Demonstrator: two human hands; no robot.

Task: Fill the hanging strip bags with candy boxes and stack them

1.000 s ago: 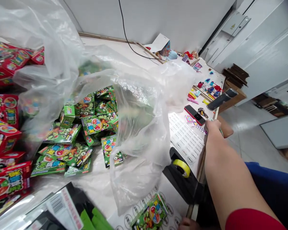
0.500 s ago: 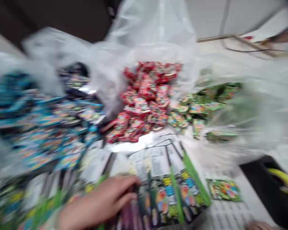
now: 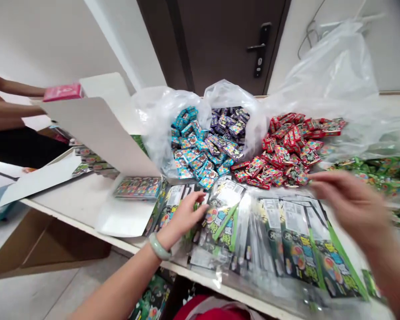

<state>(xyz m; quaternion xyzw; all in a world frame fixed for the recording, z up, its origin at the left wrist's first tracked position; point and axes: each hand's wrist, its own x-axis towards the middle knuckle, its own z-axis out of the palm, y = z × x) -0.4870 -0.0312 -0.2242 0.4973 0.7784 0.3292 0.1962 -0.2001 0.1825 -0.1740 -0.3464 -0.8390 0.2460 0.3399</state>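
White surface (image 3: pixel 66 200) beneath clear plastic bags (image 3: pixel 156 133) of blue, purple and red packets; left hand (image 3: pixel 182 218) and right hand (image 3: pixel 350 204) apart, left on green-edged foil packets (image 3: pixel 223 218) at lower centre, grip unclear, right open above them.

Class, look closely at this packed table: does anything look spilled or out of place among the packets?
Yes: the small red packets spill from their clear plastic bag in a loose heap onto the white table, reaching the green-edged packet sheets, so they look poorly contained.
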